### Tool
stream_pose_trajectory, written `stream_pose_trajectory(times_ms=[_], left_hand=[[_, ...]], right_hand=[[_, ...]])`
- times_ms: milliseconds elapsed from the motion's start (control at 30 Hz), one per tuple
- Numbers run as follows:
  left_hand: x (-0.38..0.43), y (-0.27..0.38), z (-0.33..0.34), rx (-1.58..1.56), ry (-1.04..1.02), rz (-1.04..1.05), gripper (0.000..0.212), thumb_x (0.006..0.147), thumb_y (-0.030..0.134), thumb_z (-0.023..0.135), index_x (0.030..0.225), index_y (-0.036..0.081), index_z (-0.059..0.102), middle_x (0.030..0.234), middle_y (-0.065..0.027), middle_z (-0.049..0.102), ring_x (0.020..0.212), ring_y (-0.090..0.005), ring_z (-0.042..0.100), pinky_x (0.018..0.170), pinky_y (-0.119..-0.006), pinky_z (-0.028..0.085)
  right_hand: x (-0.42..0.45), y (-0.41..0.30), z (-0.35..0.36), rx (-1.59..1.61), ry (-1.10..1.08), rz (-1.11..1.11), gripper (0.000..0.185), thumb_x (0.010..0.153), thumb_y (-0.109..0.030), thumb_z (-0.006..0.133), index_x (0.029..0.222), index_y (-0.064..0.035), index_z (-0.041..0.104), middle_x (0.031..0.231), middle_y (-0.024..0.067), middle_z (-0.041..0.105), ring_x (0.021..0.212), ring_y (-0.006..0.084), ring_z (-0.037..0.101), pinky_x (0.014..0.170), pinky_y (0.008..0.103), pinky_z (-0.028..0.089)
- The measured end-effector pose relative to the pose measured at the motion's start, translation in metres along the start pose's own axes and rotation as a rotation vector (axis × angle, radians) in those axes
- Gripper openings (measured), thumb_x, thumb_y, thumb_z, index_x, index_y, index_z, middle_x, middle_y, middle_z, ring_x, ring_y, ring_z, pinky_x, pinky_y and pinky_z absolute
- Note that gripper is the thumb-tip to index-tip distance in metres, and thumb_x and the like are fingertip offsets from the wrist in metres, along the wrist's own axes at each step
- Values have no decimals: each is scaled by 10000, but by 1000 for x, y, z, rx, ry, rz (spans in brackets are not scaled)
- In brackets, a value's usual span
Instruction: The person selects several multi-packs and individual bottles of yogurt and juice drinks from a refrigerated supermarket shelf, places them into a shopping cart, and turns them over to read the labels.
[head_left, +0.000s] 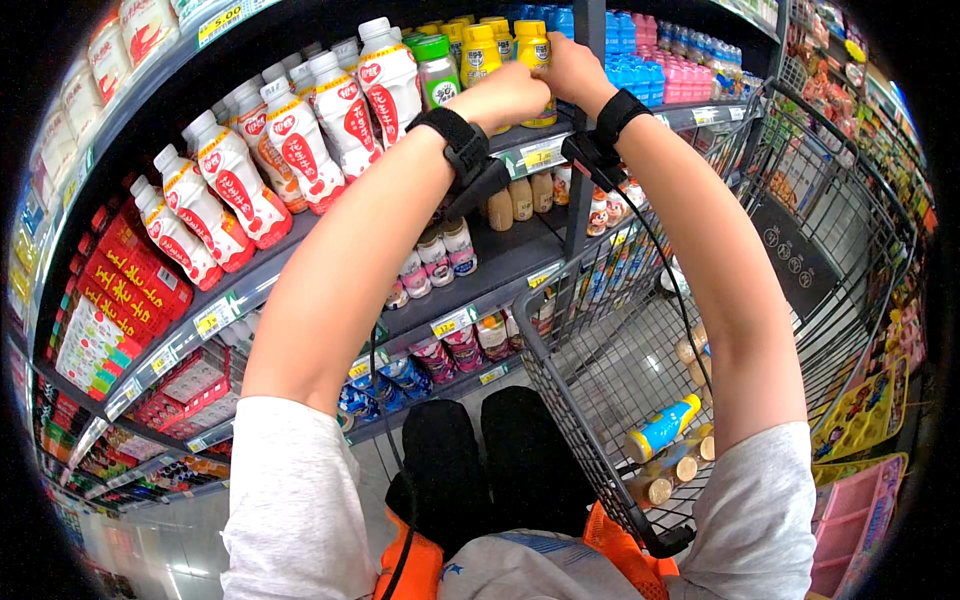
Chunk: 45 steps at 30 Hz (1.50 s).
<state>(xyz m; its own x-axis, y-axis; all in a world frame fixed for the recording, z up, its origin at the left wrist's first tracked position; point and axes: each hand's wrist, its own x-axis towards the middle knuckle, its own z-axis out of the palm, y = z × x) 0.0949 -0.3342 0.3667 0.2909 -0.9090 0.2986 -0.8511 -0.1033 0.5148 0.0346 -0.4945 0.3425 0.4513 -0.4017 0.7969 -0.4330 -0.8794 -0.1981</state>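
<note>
Both my hands reach to a shelf of bottled drinks. My right hand (574, 69) grips the right side of a yellow bottle (532, 46) at the shelf's front. My left hand (514, 91), fingers curled, crosses in front of that bottle's lower part; its fingertips are hidden, so its hold is unclear. Just behind my left hand stands another yellow bottle (480, 54). To its left is a green-capped bottle (435, 71), followed by white-and-red peanut milk bottles (304, 142). Each wrist wears a black strap with a device on it.
A wire shopping cart (551, 375) stands at my right, against the shelving. Inside lie a blue-and-yellow bottle (664, 427) and several brown bottles (664, 469). A black cable (667, 262) hangs along my right arm. A dark shelf post (589, 45) rises beside my right hand.
</note>
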Motion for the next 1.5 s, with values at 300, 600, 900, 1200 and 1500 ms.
stream_pose_trajectory(times_ms=[300, 600, 900, 1200, 1500], left_hand=[[-14, -14, 7, 102, -88, -42, 452, 811, 137, 487, 1149, -149, 576, 1168, -334, 602, 1124, -386, 601, 908, -399, 478], [-16, -17, 14, 225, -113, -54, 475, 796, 167, 497, 1143, -145, 588, 1217, -364, 555, 1141, -429, 579, 936, -428, 484], [-19, -22, 17, 143, -140, -69, 576, 811, 191, 493, 1252, -180, 473, 1349, -396, 406, 1295, -478, 385, 1069, -427, 366], [-17, -28, 19, 336, -251, 46, 585, 803, 218, 470, 1226, -185, 494, 1302, -402, 446, 1289, -510, 363, 1078, -432, 345], [0, -67, 31, 353, -131, 165, 432, 827, 205, 535, 1157, -69, 583, 1159, -320, 595, 1027, -434, 607, 885, -437, 497]], right_hand=[[-38, -24, -13, -187, -301, -23, 447, 761, -234, 725, 1009, 98, 556, 945, 248, 671, 885, 388, 685, 763, 447, 565], [-42, -17, 20, -165, -235, 89, 294, 830, -103, 602, 1052, 41, 476, 940, 256, 683, 889, 394, 686, 757, 469, 560], [-39, -12, 23, -204, -235, 134, 273, 847, -103, 589, 1091, -2, 516, 987, 225, 689, 921, 378, 682, 772, 453, 557], [-44, -9, 29, -181, -322, -60, 174, 805, -107, 603, 919, 7, 669, 930, 223, 693, 888, 372, 685, 770, 448, 558], [-32, -24, -31, -75, -867, -239, 366, 832, -377, 609, 751, -31, 698, 644, 134, 667, 566, 231, 665, 524, 420, 544]])
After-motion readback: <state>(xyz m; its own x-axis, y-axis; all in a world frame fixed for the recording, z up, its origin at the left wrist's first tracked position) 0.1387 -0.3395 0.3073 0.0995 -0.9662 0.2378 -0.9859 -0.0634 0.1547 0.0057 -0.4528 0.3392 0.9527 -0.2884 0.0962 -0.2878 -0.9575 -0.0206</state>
